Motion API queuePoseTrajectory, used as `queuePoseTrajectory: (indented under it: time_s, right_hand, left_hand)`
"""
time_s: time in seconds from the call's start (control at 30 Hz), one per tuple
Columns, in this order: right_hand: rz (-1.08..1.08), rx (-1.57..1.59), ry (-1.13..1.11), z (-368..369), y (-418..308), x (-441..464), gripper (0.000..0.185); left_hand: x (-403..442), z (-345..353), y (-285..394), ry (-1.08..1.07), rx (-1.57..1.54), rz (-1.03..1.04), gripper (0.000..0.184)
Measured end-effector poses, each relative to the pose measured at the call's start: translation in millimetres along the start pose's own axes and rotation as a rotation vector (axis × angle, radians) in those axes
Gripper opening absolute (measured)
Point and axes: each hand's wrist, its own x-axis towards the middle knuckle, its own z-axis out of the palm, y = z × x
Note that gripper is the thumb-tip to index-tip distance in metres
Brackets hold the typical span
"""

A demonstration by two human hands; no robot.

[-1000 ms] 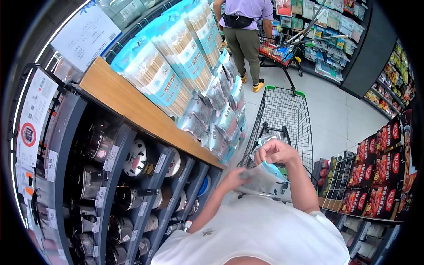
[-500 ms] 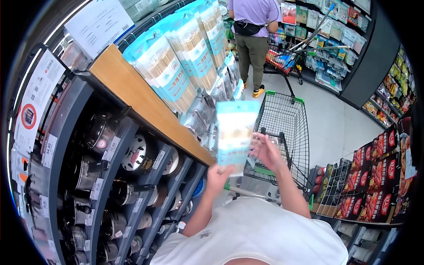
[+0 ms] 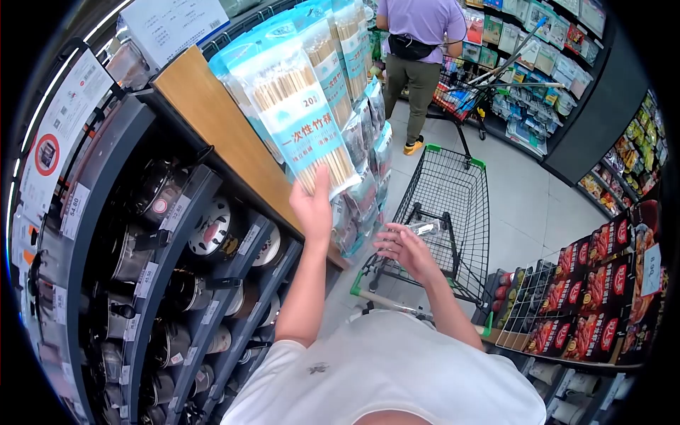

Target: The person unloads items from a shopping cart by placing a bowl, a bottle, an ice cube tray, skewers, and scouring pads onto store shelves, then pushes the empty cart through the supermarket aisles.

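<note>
A pack of disposable bamboo chopsticks (image 3: 304,120), clear with a light-blue label, is in my left hand (image 3: 313,211). My thumb lies over its lower front, and the pack tilts against the row of like packs (image 3: 330,67) on the display rack. How its top meets the hook cannot be told. My right hand (image 3: 409,249) is held in front of my body, fingers apart, with nothing in it. Beyond that hand stands a shopping cart (image 3: 453,212) of black wire with green corners, and a small clear-wrapped item (image 3: 427,227) shows in it.
Shelves of pots and pans (image 3: 191,212) rise at my left, under a wooden ledge (image 3: 219,134). Dark bagged goods (image 3: 365,152) hang below the chopsticks. A person in a purple shirt (image 3: 418,28) stands ahead beside another cart. Stacked red-and-black boxes (image 3: 595,283) are at right.
My left hand has carried the chopstick pack up and left to the hanging packs. My right hand has shifted slightly left and down, apart from the pack.
</note>
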Motion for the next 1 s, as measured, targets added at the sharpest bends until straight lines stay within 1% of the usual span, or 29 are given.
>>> queuePoseTrajectory:
  time_s: [0.1, 0.4, 0.5, 0.6, 0.73, 1.0]
  right_hand:
    - [0.003, -0.004, 0.025, 4, -1, -5, 0.041]
    - [-0.009, 0.002, 0.039, 9, -1, -8, 0.040]
    - [-0.005, 0.007, 0.036, 7, 1, -9, 0.039]
    - [-0.003, 0.015, 0.037, 6, 3, -9, 0.039]
    - [-0.011, 0.017, 0.034, 3, 3, -10, 0.039]
    - [-0.008, 0.015, 0.088, -14, 10, -13, 0.038]
  left_hand:
    - [7, 8, 10, 0.008, -0.033, 0.006, 0.028]
    - [15, 19, 1, 0.018, -0.066, 0.016, 0.027]
    - [13, 22, 10, 0.010, -0.098, -0.058, 0.027]
    - [13, 23, 6, 0.025, -0.089, -0.041, 0.027]
    - [11, 29, 8, 0.033, -0.141, -0.084, 0.027]
    - [12, 21, -21, 0.021, -0.106, -0.066, 0.027]
